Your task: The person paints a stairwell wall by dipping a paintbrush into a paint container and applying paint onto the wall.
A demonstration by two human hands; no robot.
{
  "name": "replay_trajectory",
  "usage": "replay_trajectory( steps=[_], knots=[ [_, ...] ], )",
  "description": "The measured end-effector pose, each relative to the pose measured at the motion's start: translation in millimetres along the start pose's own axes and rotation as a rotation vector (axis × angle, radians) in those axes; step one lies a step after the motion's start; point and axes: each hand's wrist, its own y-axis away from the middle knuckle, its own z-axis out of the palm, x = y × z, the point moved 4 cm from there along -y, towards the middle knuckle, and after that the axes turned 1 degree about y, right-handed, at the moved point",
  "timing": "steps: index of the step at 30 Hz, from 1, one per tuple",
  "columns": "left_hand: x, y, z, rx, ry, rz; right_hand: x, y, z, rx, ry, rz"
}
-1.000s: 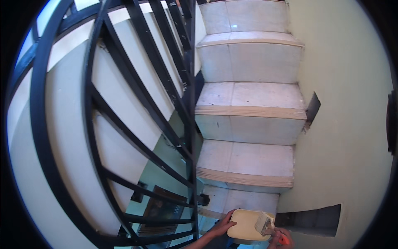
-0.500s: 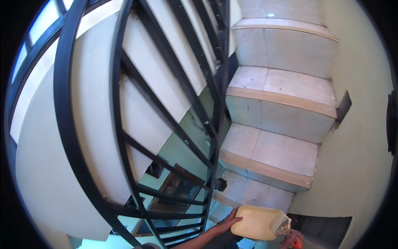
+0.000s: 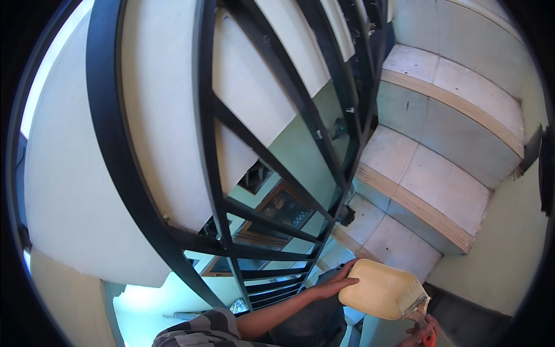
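Observation:
My left hand [image 3: 337, 283] is closed on the left edge of a shallow, pale yellow plastic tray [image 3: 373, 289], thumb over the rim and fingers curled behind it. My right hand [image 3: 417, 334] grips a paintbrush [image 3: 413, 297] with a red handle. The brush's cream-coated bristles rest at the tray's right edge. Both hands are low in the view, right of centre; a forearm in a grey patterned sleeve enters from the bottom.
A black metal railing [image 3: 208, 168] curves down the left, with white walls behind it and a lower level seen through its bars. Tiled steps [image 3: 442, 194] climb at the right beside a pale wall [image 3: 494, 254], with a dark opening [image 3: 468, 306] low down. My dark-clothed leg [image 3: 306, 324] is below.
The view has turned leftward, so railing and steps have shifted right. The tray and both hands have moved up and right in the picture; more of my left arm shows.

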Motion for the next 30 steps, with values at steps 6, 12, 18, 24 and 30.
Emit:
replay_trajectory(
  steps=[6,12,18,24,30],
  knots=[
    [3,8,-7,-0.039,0.060,-0.011,9,2,-3,0.000,-0.045,-0.029],
    [14,7,-7,-0.066,0.039,0.034,3,-9,-10,0.078,-0.061,-0.042],
    [-9,-4,-3,-0.063,0.142,-0.041,8,-21,1,0.112,-0.048,-0.101],
    [-20,-14,-40,0.112,0.076,-0.236,59,-32,-9,0.156,0.053,-0.078],
    [4,-7,-79,0.211,0.030,-0.187,55,-45,-27,0.130,0.167,-0.093]
  ],
)
